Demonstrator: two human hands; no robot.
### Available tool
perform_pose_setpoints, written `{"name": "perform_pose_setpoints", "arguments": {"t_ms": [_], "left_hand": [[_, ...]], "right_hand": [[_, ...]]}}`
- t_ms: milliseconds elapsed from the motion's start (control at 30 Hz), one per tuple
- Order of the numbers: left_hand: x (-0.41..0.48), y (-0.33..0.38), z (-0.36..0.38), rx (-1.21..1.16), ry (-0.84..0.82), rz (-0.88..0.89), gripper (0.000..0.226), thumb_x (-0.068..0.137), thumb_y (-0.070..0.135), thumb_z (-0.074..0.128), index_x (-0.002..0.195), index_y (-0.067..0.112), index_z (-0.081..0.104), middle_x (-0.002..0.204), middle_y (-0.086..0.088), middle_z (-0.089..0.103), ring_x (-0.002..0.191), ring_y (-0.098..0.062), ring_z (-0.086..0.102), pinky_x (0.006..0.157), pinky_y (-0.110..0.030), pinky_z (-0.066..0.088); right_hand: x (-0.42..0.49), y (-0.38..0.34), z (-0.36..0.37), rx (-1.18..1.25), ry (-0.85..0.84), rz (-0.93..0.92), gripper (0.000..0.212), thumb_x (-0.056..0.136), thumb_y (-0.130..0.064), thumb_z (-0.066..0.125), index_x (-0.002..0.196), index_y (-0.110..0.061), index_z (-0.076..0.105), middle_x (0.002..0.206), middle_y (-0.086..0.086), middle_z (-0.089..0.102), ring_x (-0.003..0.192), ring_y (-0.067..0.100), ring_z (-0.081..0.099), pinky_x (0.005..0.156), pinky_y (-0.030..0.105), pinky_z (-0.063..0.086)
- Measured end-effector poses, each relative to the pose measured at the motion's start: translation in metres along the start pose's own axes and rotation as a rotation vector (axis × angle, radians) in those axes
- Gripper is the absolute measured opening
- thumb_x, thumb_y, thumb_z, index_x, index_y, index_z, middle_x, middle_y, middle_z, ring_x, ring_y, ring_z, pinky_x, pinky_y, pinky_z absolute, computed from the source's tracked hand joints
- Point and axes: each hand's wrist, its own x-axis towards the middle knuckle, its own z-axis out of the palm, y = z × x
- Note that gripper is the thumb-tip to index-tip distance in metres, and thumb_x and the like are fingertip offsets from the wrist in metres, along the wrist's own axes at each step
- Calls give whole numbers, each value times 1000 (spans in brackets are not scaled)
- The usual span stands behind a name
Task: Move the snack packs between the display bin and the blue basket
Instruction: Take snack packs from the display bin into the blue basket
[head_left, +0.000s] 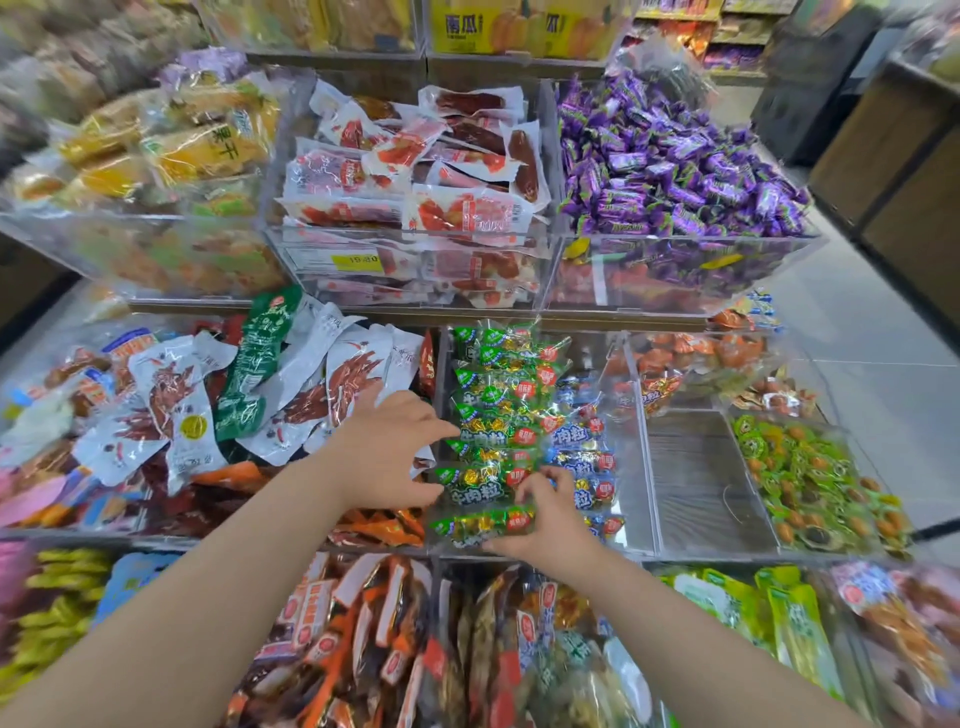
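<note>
Green snack packs (493, 405) are piled in a row in a clear display bin (632, 441) on the middle shelf, with blue packs (584, 460) of the same kind beside them on the right. My right hand (545, 519) grips the nearest green pack (480, 526) at the bin's front, fingers curled over its right end. My left hand (384, 452) is spread at the left side of the pile, its fingertips and thumb touching the packs' left ends. No blue basket is in view.
Right of the bin is a bare compartment (696, 478), then green round snacks (810, 483). White and red packs (311, 395) fill the bin to the left. Sausage packs (415, 171) and purple candies (670, 166) sit above, and mixed packs (405, 649) below. The aisle floor lies to the right.
</note>
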Motion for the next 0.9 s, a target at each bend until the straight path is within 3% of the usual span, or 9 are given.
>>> {"name": "perform_pose_setpoints", "arguments": {"t_ms": [67, 133, 200, 267, 367, 467, 600, 800, 900], "left_hand": [[5, 15, -1, -121, -83, 18, 89, 69, 53, 58, 149, 34, 23, 143, 4, 35, 142, -15, 13, 115, -51, -8], [9, 31, 4, -189, -196, 27, 114, 63, 62, 64, 151, 33, -2, 158, 5, 9, 146, -15, -11, 112, -50, -13], [13, 51, 17, -110, -239, 48, 134, 56, 75, 67, 145, 36, -25, 159, 6, -14, 142, -18, -28, 109, -53, -19], [18, 67, 35, -8, -218, 45, 136, 61, 77, 65, 141, 31, -35, 157, 0, -24, 139, -22, -34, 107, -51, -24], [29, 75, 45, 50, -140, -11, 122, 72, 71, 60, 147, 25, -26, 157, -8, -25, 139, -24, -33, 105, -51, -26], [39, 72, 41, 82, -114, -4, 120, 70, 63, 65, 149, 28, -19, 155, -6, -30, 137, -24, -38, 105, -56, -27], [52, 79, 34, 166, -153, 109, 123, 70, 48, 70, 144, 35, -28, 153, -6, -34, 136, -26, -39, 106, -61, -23], [51, 76, 36, 88, -187, 132, 96, 73, 65, 62, 149, 41, 9, 158, -7, -21, 145, -28, -21, 111, -65, -11], [49, 72, 35, 88, -184, 94, 95, 74, 62, 64, 148, 42, 8, 160, -7, -15, 147, -25, -12, 112, -64, -10]], "right_hand": [[-4, 4, -2, 25, 8, -23, 59, 65, -39, 82, 96, -23, 34, 117, -8, 18, 106, 9, 33, 82, 9, 34], [-9, 5, -6, 52, 18, -37, 60, 68, -36, 81, 100, -22, 32, 110, -6, 22, 100, 4, 34, 74, 3, 33], [-10, 5, -15, 67, -59, -18, 56, 73, -30, 76, 107, -23, 31, 112, -3, 26, 102, 10, 39, 72, 8, 37], [-7, 3, -31, 210, -162, 72, 54, 78, -22, 69, 114, -28, 29, 116, -3, 34, 97, 13, 49, 69, 16, 43], [16, -5, -61, 513, 78, 168, 45, 85, -9, 56, 121, -27, 36, 129, 1, 45, 92, 7, 51, 69, 20, 40], [60, -11, -82, 652, 276, 170, 56, 91, -12, 47, 144, -20, 30, 149, 2, 33, 124, 17, 43, 97, 30, 36], [110, -22, -83, 658, 256, 245, 72, 92, -43, 53, 150, -27, 15, 156, 0, 22, 139, 24, 28, 110, 43, 24], [136, -44, -55, 442, 161, 167, 63, 93, -50, 44, 147, -32, 18, 145, 2, 42, 125, 23, 46, 96, 35, 36], [133, -45, -60, 387, 102, 178, 67, 92, -57, 40, 149, -31, 14, 147, 3, 39, 128, 26, 43, 92, 34, 35]]}}
